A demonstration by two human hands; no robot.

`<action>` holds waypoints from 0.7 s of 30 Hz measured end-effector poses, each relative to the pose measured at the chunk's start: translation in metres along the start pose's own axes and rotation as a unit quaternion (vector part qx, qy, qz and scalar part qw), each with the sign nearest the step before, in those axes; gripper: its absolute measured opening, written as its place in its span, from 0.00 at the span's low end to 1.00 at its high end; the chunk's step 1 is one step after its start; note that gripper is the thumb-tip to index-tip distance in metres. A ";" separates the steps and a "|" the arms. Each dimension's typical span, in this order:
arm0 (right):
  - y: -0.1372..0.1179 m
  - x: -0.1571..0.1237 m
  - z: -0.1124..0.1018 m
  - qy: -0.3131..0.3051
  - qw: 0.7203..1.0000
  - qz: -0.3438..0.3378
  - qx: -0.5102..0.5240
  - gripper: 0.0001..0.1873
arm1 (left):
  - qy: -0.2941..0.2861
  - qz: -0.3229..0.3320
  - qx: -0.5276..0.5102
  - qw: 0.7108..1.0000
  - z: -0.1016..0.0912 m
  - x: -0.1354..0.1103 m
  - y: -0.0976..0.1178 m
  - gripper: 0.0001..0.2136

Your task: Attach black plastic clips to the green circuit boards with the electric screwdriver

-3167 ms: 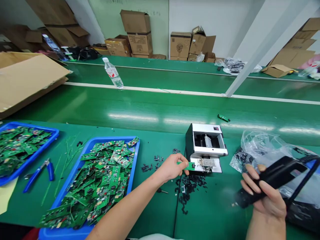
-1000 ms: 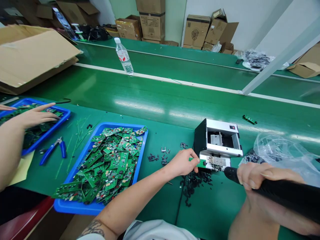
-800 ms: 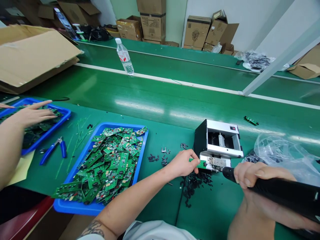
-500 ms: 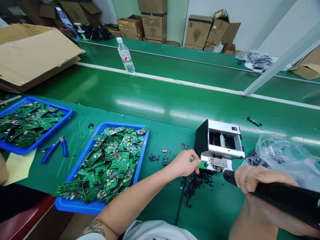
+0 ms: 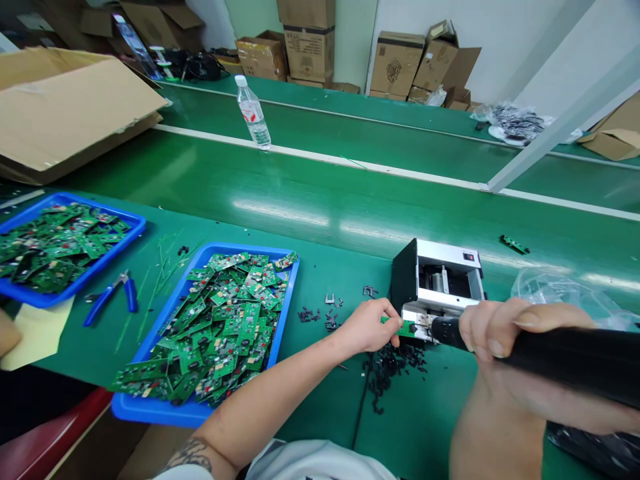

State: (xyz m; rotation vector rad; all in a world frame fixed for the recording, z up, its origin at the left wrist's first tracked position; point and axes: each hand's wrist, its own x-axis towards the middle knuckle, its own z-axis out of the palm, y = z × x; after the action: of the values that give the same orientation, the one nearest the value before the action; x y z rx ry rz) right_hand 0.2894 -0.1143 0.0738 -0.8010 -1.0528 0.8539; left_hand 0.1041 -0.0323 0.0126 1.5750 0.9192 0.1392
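My left hand [image 5: 367, 327] pinches a small green circuit board [image 5: 401, 327] and holds it against the front of a small silver and black bench machine [image 5: 440, 283]. My right hand [image 5: 505, 333] is wrapped round a long black tool [image 5: 560, 353], whose tip [image 5: 440, 330] points left and touches the board at the machine's front plate. A heap of small black plastic pieces [image 5: 390, 367] lies on the green table just below the machine.
A blue tray [image 5: 150, 410] heaped with green circuit boards sits left of my arm; a second blue tray [image 5: 30, 297] lies further left, blue pliers [image 5: 113, 297] between them. A crumpled plastic bag [image 5: 565, 293] is right of the machine. A water bottle [image 5: 254, 113] and cardboard boxes stand beyond the conveyor.
My right hand brought the black tool up and left until its tip met the board at the machine. Another person's hands left the far-left tray. My left hand stayed put.
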 end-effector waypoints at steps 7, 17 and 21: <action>0.000 0.016 0.015 -0.058 0.998 -0.034 -0.011 0.40 | 0.002 0.003 -0.017 1.000 0.002 -0.001 0.002 0.10; 0.011 0.020 0.019 -0.090 0.994 -0.060 0.007 0.36 | 0.008 0.005 0.004 1.000 0.003 -0.001 0.004 0.09; 0.011 0.025 0.025 -0.121 0.989 -0.080 0.013 0.24 | 0.013 0.014 -0.002 1.000 0.005 0.001 0.000 0.08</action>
State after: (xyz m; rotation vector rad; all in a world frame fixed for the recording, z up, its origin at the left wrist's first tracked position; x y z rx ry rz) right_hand 0.2697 -0.0837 0.0816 -0.5910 -1.2993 0.8404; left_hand 0.1078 -0.0355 0.0107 1.5854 0.9169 0.1828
